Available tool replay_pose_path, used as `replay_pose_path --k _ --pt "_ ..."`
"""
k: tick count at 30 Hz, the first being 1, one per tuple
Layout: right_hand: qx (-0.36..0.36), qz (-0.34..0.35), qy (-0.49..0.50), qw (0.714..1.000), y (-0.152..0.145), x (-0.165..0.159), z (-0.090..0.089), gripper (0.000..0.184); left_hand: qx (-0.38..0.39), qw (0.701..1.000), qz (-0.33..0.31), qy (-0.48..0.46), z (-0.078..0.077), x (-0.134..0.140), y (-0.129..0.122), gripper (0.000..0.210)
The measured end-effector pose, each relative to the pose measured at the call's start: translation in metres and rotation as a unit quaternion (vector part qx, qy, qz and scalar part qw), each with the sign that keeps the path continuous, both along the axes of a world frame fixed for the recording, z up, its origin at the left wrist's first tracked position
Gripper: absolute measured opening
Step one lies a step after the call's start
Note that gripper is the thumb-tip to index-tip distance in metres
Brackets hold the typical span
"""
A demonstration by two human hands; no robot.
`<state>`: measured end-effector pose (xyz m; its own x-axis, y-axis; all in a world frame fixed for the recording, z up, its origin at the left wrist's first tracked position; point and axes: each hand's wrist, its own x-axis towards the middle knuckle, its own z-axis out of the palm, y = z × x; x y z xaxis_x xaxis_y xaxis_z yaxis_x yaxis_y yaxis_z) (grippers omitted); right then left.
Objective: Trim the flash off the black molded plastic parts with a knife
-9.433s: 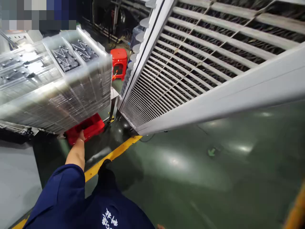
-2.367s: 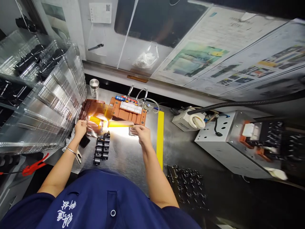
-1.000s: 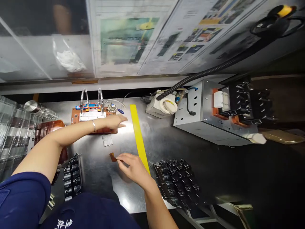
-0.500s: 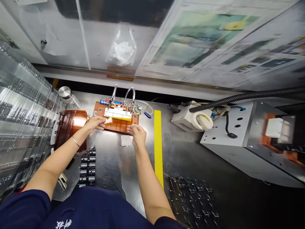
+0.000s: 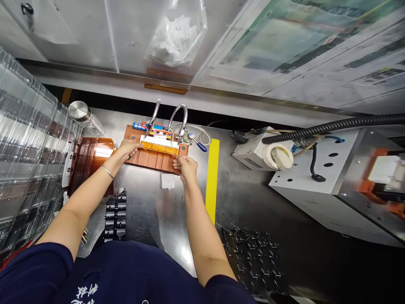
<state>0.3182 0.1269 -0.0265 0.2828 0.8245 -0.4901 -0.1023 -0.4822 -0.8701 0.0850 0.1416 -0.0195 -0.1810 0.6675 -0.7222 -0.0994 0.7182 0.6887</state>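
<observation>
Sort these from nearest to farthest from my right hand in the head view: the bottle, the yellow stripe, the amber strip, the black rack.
From your right hand:
1. Amber strip: at its fingertips, running left.
2. Yellow stripe: just to its right.
3. Black rack: left, closer to your body.
4. Bottle: farthest left, toward the back.

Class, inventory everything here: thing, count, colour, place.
Strip: 1, amber, between hands
Fixture: 1, copper, centre left
Sheets: several, amber, left
Bottle: 1, silver lid, back left
Trays: several, clear, far left
Pad: 1, white, before fixture
Part groups: 2, black, near left and right
Band: 1, yellow, beside fixture
Machine: 1, grey-white, right
Hose: 1, black, upper right
Bag: 1, clear, top
Left hand: 1, bare, strip's left
Right hand: 1, bare, strip's right
</observation>
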Motion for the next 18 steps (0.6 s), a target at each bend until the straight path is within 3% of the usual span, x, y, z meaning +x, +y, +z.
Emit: replay_pose_path --k 11,18 --pt "-0.012 0.009 -0.004 1.000 0.0066 0.0007 -0.0033 0.011 -0.002 1.000 0.008 0.016 0.0010 -0.0029 0.0087 0.027" --pt "-0.021 0.006 -0.001 1.000 0.0076 0.0002 -0.0027 0.012 -0.001 1.000 0.000 0.017 0.0044 -0.0018 0.0086 0.036"
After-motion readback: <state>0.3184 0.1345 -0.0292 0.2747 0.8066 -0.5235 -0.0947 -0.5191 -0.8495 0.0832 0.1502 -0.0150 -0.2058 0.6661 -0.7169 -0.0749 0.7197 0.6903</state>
